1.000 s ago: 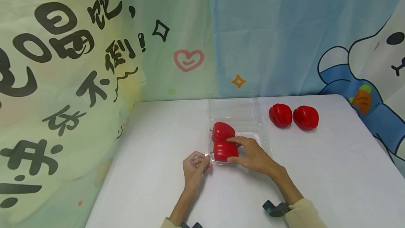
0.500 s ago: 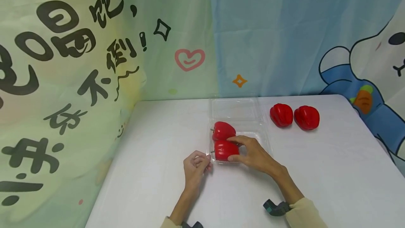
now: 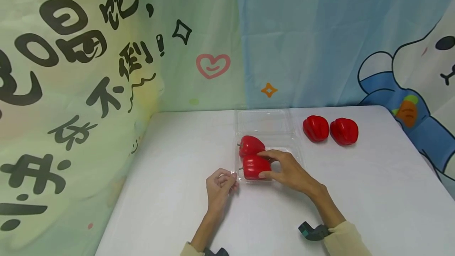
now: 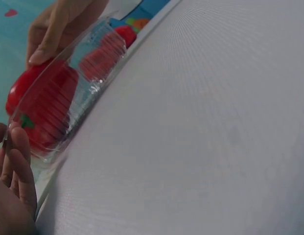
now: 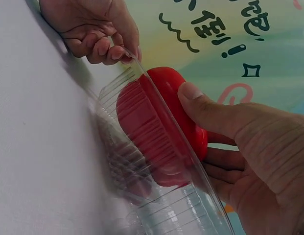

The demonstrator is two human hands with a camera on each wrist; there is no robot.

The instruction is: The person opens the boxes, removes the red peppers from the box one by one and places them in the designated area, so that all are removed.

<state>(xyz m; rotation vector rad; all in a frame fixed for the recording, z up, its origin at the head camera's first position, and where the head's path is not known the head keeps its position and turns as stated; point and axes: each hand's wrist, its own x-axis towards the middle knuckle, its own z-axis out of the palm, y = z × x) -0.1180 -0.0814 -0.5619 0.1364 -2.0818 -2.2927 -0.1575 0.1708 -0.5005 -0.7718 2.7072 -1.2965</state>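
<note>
A clear plastic clamshell box point(image 3: 289, 151) lies with its lid laid back on the white table. Two red bell peppers sit along its left side: a rear pepper point(image 3: 251, 146) and a front pepper point(image 3: 254, 167), stems pointing left. My right hand point(image 3: 289, 171) grips the front pepper between thumb and fingers, seen also in the right wrist view as a red pepper point(image 5: 164, 112) behind the clear wall. At the box's near left corner, my left hand point(image 3: 219, 188) pinches the rim between thumb and curled fingers. In the left wrist view a green stem point(image 4: 27, 121) shows.
Two more red peppers, one point(image 3: 315, 128) beside the other point(image 3: 344, 131), lie on the table right of the box. The open lid point(image 3: 263, 121) reaches toward the back edge. A printed curtain point(image 3: 199, 42) hangs behind the white table point(image 3: 177, 149).
My right hand has shifted slightly right and up, and the front pepper has moved a little with it, tilting slightly. My left hand stays at the box corner.
</note>
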